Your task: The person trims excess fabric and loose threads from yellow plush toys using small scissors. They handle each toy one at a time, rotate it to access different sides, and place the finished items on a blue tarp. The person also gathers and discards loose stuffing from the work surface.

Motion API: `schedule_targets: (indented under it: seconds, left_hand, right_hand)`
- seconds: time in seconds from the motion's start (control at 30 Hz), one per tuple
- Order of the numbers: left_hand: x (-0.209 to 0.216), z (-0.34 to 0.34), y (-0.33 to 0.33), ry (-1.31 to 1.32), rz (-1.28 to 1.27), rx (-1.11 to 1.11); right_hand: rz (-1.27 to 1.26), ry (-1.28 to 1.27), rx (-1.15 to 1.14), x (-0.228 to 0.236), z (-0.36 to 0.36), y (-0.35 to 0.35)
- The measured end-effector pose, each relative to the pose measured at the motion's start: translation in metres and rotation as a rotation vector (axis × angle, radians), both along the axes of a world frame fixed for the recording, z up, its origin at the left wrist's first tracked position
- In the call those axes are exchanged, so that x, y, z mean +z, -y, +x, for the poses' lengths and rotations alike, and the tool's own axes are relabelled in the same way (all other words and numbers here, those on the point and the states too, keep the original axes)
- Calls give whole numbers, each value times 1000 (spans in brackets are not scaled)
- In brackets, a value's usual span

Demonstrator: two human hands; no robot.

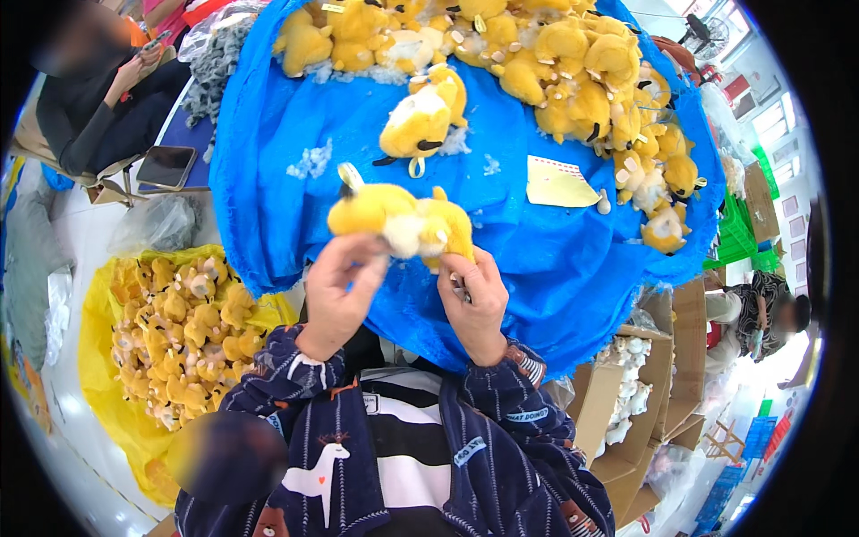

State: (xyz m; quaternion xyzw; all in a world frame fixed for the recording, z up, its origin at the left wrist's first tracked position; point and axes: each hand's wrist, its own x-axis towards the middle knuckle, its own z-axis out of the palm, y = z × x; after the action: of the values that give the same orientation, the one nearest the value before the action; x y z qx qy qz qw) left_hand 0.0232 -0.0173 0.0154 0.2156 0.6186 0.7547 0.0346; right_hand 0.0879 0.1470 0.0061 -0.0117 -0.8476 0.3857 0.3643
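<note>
A small yellow plush toy (452, 225) with a white belly, a dark tip and a ribbon loop is held up in front of me over the blue cloth (358, 121). My right hand (476, 300) is closed on its lower right end, and a small dark object shows at those fingers, too hidden to name. Bent and slightly blurred, the fingers of my left hand (343, 291) pinch at the toy's underside beside its white fluff. Just beyond lies another yellow plush toy (416, 121), on its side. Tufts of loose white stuffing (310, 159) are scattered on the cloth.
Many yellow plush toys (573, 67) are heaped along the far and right side. A pale yellow card (559, 182) lies before them. At lower left, a yellow bag (98, 358) holds more toys; cardboard boxes (689, 349) stand right. A person (85, 116) sits at far left.
</note>
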Motion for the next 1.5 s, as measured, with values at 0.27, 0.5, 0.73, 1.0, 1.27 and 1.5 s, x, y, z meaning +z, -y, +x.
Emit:
schedule_targets:
  seconds: [0.27, 0.5, 0.73, 1.0, 1.27, 1.5]
  left_hand:
    - [-1, -20, -6, 454, 107, -214]
    - [-11, -24, -5, 604, 390, -365]
    - [-11, -25, -9, 409, 282, -185]
    - [-5, -10, -21, 310, 212, -233]
    - [-1, -23, -3, 667, 448, -328]
    - [-7, -18, -17, 589, 534, -204]
  right_hand:
    - [122, 26, 48, -13, 5, 13]
    - [134, 71, 151, -20, 8, 12]
    - [-151, 201, 179, 10, 17, 4]
    - [36, 141, 160, 41, -17, 8]
    - [-435, 262, -82, 32, -2, -34]
    - [-1080, 592, 298, 2, 11, -2]
